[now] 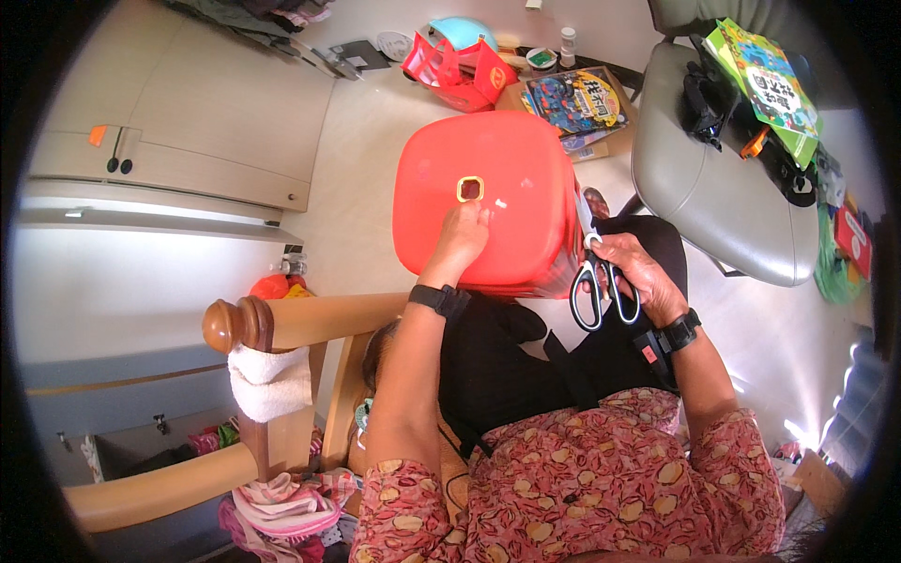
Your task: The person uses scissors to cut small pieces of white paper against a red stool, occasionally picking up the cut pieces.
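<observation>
A red plastic stool with a rounded square top stands in front of my knees. On its top lies a small dark red square piece with a yellow rim. My left hand is over the stool top with its fingertips just below that piece; whether they pinch anything cannot be told. A small white scrap lies to the right of those fingertips. Beside the stool's right edge, my right hand holds scissors with black and white handles, their blades pointing away from me.
A grey padded chair at the right bears books and black straps. Behind the stool are a red bag and a cardboard box with books. A wooden bed rail with a white towel is at my left.
</observation>
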Motion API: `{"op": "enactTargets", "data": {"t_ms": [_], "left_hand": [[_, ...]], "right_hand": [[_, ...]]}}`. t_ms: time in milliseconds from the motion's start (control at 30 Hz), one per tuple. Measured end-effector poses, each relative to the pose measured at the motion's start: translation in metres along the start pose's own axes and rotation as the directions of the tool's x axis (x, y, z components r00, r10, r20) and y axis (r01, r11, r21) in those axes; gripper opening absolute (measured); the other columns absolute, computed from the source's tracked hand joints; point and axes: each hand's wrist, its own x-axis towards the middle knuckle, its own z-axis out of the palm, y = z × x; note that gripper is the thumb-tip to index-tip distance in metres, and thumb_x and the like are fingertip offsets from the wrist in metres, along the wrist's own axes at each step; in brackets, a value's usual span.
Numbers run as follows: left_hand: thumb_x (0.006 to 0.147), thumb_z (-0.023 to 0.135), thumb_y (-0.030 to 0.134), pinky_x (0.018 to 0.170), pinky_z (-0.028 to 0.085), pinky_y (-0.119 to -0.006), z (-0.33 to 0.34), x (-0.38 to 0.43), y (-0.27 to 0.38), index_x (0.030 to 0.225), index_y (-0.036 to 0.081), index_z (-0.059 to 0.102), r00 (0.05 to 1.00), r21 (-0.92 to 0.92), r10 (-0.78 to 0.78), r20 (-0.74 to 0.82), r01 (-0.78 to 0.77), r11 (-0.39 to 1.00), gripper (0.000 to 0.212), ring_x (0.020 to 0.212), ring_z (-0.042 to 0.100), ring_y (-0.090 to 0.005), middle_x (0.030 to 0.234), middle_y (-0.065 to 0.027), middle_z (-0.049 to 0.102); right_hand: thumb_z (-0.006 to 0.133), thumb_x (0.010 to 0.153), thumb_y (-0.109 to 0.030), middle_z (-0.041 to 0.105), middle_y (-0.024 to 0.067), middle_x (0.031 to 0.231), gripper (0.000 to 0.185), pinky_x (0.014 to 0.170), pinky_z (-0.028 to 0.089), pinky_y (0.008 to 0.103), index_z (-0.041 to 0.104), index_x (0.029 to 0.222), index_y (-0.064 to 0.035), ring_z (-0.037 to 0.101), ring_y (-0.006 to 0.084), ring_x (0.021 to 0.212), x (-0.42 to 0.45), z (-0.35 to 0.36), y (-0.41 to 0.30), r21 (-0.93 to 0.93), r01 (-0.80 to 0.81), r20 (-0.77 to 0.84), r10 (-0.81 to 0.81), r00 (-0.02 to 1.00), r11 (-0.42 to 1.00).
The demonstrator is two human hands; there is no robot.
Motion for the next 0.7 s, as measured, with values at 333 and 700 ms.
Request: {"op": "enactTargets", "data": {"t_ms": [333,700], "left_hand": [[0.076,0.043,0.000,0.073,0.047,-0.047,-0.014,0.029,0.029,0.079,-0.007,0.060,0.876,0.334,0.119,0.467,-0.299,0.894,0.018,0.084,0.059,-0.0404,0.086,-0.0270,0.060],[0.083,0.052,0.016,0.037,0.025,-0.020,-0.044,-0.002,0.018,0.065,0.012,0.046,0.858,-0.691,-0.287,0.426,0.513,0.509,0.019,0.039,0.027,-0.0041,0.053,0.0073,0.030]], "right_hand": [[0.053,0.091,-0.026,0.063,0.0106,0.067,0.028,0.044,0.050,0.0220,0.055,0.087,0.0017,0.066,0.0196,0.059,0.002,0.000,0.002,-0.004,-0.009,-0.003,0.009,1.000,1.000],[0.055,0.089,-0.025,0.063,0.0092,0.068,0.026,0.043,0.050,0.0219,0.057,0.085,0.0007,0.065,0.0171,0.057,-0.002,-0.002,0.006,0.054,0.001,-0.031,0.000,1.000,0.999]]}}
